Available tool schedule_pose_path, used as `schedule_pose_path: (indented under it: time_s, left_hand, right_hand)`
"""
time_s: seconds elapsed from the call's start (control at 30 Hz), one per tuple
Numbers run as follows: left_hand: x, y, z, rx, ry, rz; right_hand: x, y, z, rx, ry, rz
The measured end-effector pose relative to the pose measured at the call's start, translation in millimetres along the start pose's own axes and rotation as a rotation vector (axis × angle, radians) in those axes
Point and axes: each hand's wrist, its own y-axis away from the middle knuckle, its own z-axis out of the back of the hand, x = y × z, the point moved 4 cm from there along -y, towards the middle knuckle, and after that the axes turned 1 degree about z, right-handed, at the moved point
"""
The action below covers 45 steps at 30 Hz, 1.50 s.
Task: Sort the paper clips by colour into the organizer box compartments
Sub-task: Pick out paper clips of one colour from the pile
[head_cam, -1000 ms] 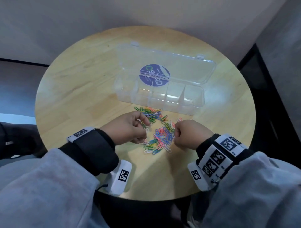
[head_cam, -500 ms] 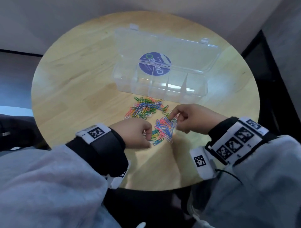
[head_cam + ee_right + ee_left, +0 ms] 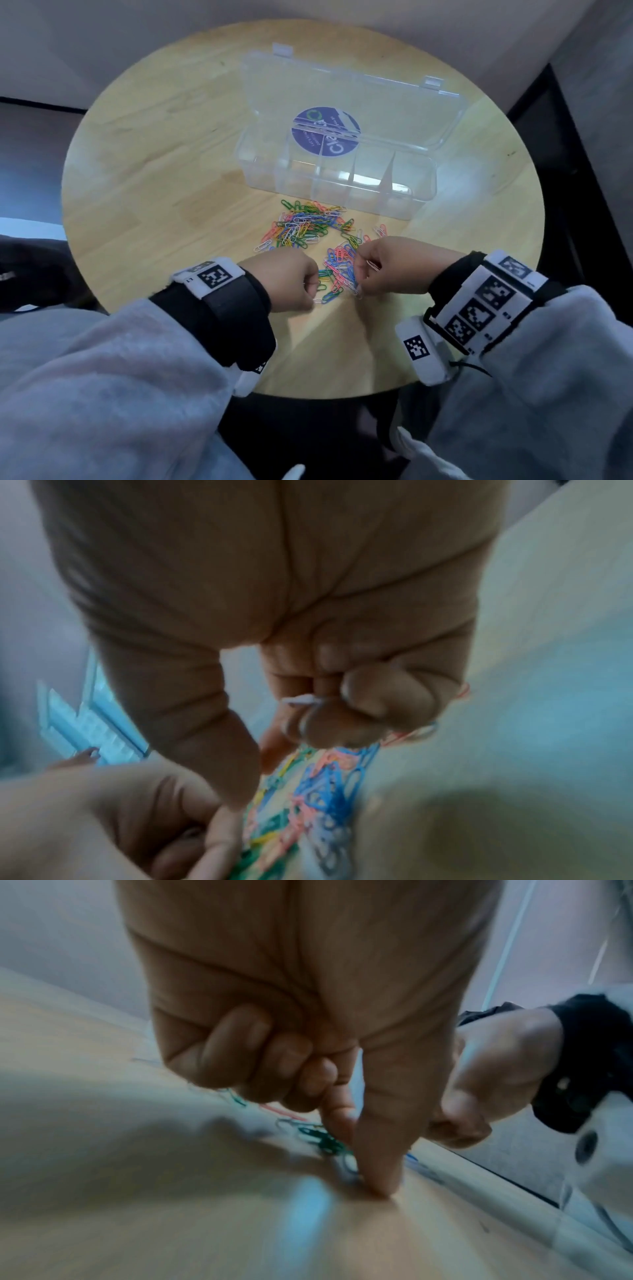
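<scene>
A pile of coloured paper clips (image 3: 306, 229) lies on the round wooden table (image 3: 144, 192), just in front of the clear organizer box (image 3: 416, 202). The box's lid stands open, and I see no clips in its compartments. My left hand (image 3: 313, 298) is at the pile's near edge. Three of its fingers are curled in, while thumb and index (image 3: 378, 1175) pinch down at a pale clip (image 3: 346, 1164) on the table. My right hand (image 3: 359, 274) hovers over the pile's right side. Its curled fingers (image 3: 380, 696) hold a whitish clip (image 3: 301, 700) and a pink clip (image 3: 372, 265).
The open lid (image 3: 370, 99) with a round blue sticker (image 3: 325, 137) leans back behind the compartments. The table's near edge (image 3: 325, 397) runs just below my wrists. Dark floor (image 3: 565, 144) lies to the right of the table.
My left hand drew back from the pile's far part to its near edge. My right hand went from a fist beside the pile to picking among the clips. The head view shifted.
</scene>
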Motion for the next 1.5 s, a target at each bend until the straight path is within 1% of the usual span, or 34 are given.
schedule_pose_path:
  time_s: [0.07, 0.17, 0.27, 0.33, 0.4, 0.5, 0.57, 0.63, 0.7, 0.73, 0.83, 0.87, 0.9, 1.03, 1.27, 1.4, 1.5]
  left_hand:
    - [2.0, 0.5, 2.6, 0.009, 0.053, 0.002]
    - [5.0, 0.6, 14.5, -0.007, 0.235, 0.004]
    - [9.8, 0.9, 25.4, -0.009, 0.603, 0.023]
    - [13.4, 2.7, 29.3, -0.035, 0.861, 0.037]
    - [16.3, 2.4, 31.6, -0.07, 1.041, 0.083]
    - [19.6, 0.7, 34.0, -0.11, 1.179, 0.177]
    - [19.0, 0.7, 35.6, -0.106, 1.234, 0.187]
    - [17.0, 0.1, 35.5, -0.085, 1.249, 0.182]
    - [16.3, -1.2, 33.4, -0.063, 1.193, 0.198]
    - [16.4, -1.4, 32.1, -0.068, 1.069, 0.192]
    - [18.3, -1.5, 26.4, -0.095, 0.387, 0.123]
    - [19.2, -0.4, 23.7, -0.094, 0.221, 0.119]
    - [20.1, 0.4, 21.2, -0.089, 0.142, 0.125]
    - [19.1, -2.3, 19.2, -0.133, 0.102, 0.096]
    - [15.2, -5.7, 13.0, -0.115, 0.026, 0.075]
    - [16.2, -4.9, 13.9, -0.129, 0.018, 0.08]
    - [16.3, -5.1, 13.3, -0.127, 0.022, 0.07]
  right_hand:
    - [2.5, 1.0, -3.2, -0.004, 0.126, 0.012]
    - [1.0, 0.3, -5.5, -0.031, 0.195, 0.004]
    - [-2.6, -3.0, -5.0, -0.062, 0.225, -0.001]
    - [-3.8, -5.0, -3.8, -0.087, 0.255, -0.006]
    - [-3.2, -5.6, -2.4, -0.113, 0.279, 0.002]
    - [1.5, -5.7, -5.1, -0.114, 0.291, 0.069]
    - [4.0, -6.7, -8.6, -0.104, 0.312, 0.086]
    - [4.1, -8.5, -10.2, -0.099, 0.322, 0.071]
    - [2.9, -10.7, -11.1, -0.087, 0.327, 0.059]
    - [2.9, -11.3, -11.9, -0.08, 0.33, 0.06]
    - [4.2, -10.9, -13.3, -0.066, 0.328, 0.081]
    - [4.6, -10.3, -12.5, -0.067, 0.324, 0.088]
    - [4.2, -9.6, -10.8, -0.072, 0.316, 0.09]
    - [0.7, -8.6, -4.4, -0.097, 0.328, 0.07]
    - [5.5, -8.6, -9.8, -0.062, 0.418, 0.043]
    - [6.8, -8.5, -12.2, -0.005, 0.422, 0.015]
    - [7.1, -8.3, -14.6, 0.013, 0.41, 0.025]
